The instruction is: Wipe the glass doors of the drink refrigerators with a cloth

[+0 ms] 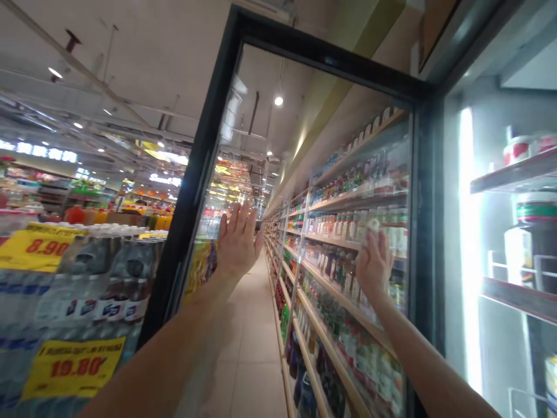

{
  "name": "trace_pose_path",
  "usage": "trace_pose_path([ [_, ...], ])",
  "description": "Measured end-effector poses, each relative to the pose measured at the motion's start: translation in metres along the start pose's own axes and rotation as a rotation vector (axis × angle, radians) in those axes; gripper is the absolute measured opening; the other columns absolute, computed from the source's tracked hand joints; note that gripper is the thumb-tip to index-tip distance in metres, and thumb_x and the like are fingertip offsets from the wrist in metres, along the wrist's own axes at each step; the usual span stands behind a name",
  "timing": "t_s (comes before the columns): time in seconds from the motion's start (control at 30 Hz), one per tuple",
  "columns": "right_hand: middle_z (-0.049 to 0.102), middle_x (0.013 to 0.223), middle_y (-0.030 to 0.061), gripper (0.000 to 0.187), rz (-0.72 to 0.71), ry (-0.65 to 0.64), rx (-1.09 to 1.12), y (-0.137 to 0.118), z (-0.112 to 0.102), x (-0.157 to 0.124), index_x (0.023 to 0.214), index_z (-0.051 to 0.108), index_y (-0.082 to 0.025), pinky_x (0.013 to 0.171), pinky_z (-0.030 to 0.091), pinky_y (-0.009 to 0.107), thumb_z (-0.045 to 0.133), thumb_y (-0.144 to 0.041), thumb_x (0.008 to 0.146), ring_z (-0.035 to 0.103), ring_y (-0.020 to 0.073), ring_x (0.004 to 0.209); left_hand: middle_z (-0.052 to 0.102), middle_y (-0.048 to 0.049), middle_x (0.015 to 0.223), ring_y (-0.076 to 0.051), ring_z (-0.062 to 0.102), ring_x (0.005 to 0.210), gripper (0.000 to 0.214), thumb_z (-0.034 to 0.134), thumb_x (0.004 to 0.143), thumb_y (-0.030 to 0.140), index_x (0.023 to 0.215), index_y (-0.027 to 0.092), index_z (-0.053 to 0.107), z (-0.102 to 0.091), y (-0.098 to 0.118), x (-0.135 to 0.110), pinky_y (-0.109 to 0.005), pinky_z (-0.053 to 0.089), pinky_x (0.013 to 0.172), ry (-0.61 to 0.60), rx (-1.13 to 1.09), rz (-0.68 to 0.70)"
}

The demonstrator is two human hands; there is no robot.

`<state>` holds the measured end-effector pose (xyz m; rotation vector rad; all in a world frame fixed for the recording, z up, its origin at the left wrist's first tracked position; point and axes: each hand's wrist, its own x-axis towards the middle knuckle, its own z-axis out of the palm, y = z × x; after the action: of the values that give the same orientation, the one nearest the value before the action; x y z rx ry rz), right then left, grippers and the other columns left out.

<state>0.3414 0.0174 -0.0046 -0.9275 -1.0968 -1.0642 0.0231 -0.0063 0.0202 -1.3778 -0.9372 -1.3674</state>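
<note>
The black-framed glass door point(270, 261) of a lit refrigerator stands swung open before me. My left hand point(237, 238) is raised against the pane, palm forward and fingers stretched out, with nothing in it. Farther right, my right hand point(375, 264) is also up at the glass, its fingers bent around a small whitish cloth point(373, 225). Only the top of that cloth shows above the fingers, and it is blurred. Through or in the glass, rows of bottles appear behind both hands.
At right, the refrigerator's shelves point(517, 168) hold jars and bottles, including a dark bottle point(533, 244). Stacked packs of bottled drinks point(108, 307) with yellow price signs point(73, 366) stand at left. A tiled aisle floor point(248, 337) shows beyond the door.
</note>
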Motion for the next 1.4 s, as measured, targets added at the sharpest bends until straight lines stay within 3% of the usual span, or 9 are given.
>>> trace_pose_path([
  [0.1,0.036,0.145,0.0175,0.049,0.064,0.064,0.014,-0.001,0.004,0.006,0.135,0.044,-0.015,0.104,0.032,0.056,0.034,-0.026,0.089,0.030,0.0307,0.137,0.037,-0.0165,0.145,-0.029,0.025,0.138,0.051,0.040,0.089,0.034,0.135,0.012,0.040,-0.001,0.001,0.000,-0.051,0.020,0.112,0.009,0.007,-0.001],
  [0.33,0.040,0.144,0.0086,0.050,-0.416,-0.106,0.133,-0.058,0.004,-0.032,0.137,0.041,-0.026,0.109,0.030,0.047,0.040,-0.021,0.087,0.027,0.0248,0.139,0.041,-0.0158,0.142,-0.030,0.030,0.137,0.049,0.042,0.089,0.034,0.133,0.012,0.044,-0.001,-0.001,-0.001,-0.050,0.025,0.110,0.054,0.047,0.030],
  [0.57,0.037,0.145,0.0156,0.049,0.022,0.125,0.052,-0.010,0.006,-0.009,0.138,0.041,-0.019,0.103,0.033,0.055,0.035,-0.024,0.089,0.031,0.0302,0.136,0.040,-0.0161,0.143,-0.029,0.029,0.137,0.049,0.041,0.089,0.032,0.133,0.012,0.043,-0.001,0.000,0.000,-0.050,0.025,0.110,0.056,0.059,0.035],
  [0.8,0.043,0.142,0.0075,0.048,-0.467,-0.131,0.168,-0.069,0.000,-0.040,0.133,0.046,-0.026,0.110,0.028,0.044,0.041,-0.019,0.086,0.025,0.0230,0.139,0.038,-0.0164,0.144,-0.027,0.024,0.139,0.051,0.042,0.089,0.033,0.137,0.014,0.039,0.002,-0.006,-0.001,-0.049,0.020,0.112,0.059,0.010,0.048],
  [0.97,0.042,0.142,0.0128,0.045,0.017,0.028,0.025,0.019,-0.006,-0.030,0.131,0.049,-0.021,0.106,0.030,0.052,0.036,-0.026,0.088,0.032,0.0262,0.136,0.037,-0.0167,0.145,-0.028,0.023,0.139,0.052,0.042,0.089,0.034,0.137,0.013,0.039,0.003,-0.004,-0.001,-0.049,0.019,0.112,0.062,-0.004,0.040],
  [1.07,0.039,0.143,0.0181,0.048,0.289,0.152,-0.001,0.033,-0.004,-0.025,0.132,0.048,-0.015,0.104,0.031,0.056,0.033,-0.027,0.089,0.032,0.0299,0.135,0.037,-0.0173,0.144,-0.028,0.024,0.139,0.052,0.042,0.089,0.033,0.137,0.013,0.039,0.002,-0.002,0.000,-0.050,0.018,0.112,0.068,-0.005,0.034],
  [1.13,0.038,0.144,0.0168,0.049,0.207,0.116,0.029,0.005,-0.002,-0.033,0.136,0.044,-0.016,0.105,0.030,0.055,0.034,-0.026,0.089,0.027,0.0293,0.138,0.037,-0.0167,0.145,-0.028,0.024,0.139,0.052,0.042,0.089,0.033,0.138,0.015,0.037,0.000,-0.002,0.001,-0.051,0.019,0.112,0.061,-0.014,0.028],
  [1.3,0.042,0.143,0.0047,0.053,-0.451,-0.220,0.144,-0.071,-0.005,-0.055,0.136,0.043,-0.029,0.112,0.023,0.046,0.041,-0.018,0.084,0.023,0.0221,0.140,0.035,-0.0151,0.146,-0.030,0.025,0.139,0.053,0.044,0.088,0.033,0.139,0.018,0.037,-0.002,-0.002,0.001,-0.053,0.021,0.111,0.046,-0.045,0.028],
  [1.4,0.044,0.142,0.0050,0.049,-0.320,-0.188,0.095,-0.046,-0.006,-0.039,0.134,0.045,-0.030,0.111,0.023,0.048,0.040,-0.020,0.086,0.029,0.0220,0.138,0.034,-0.0144,0.147,-0.030,0.024,0.139,0.055,0.044,0.088,0.033,0.140,0.019,0.034,-0.001,-0.002,0.001,-0.055,0.021,0.111,0.044,-0.056,0.026],
])
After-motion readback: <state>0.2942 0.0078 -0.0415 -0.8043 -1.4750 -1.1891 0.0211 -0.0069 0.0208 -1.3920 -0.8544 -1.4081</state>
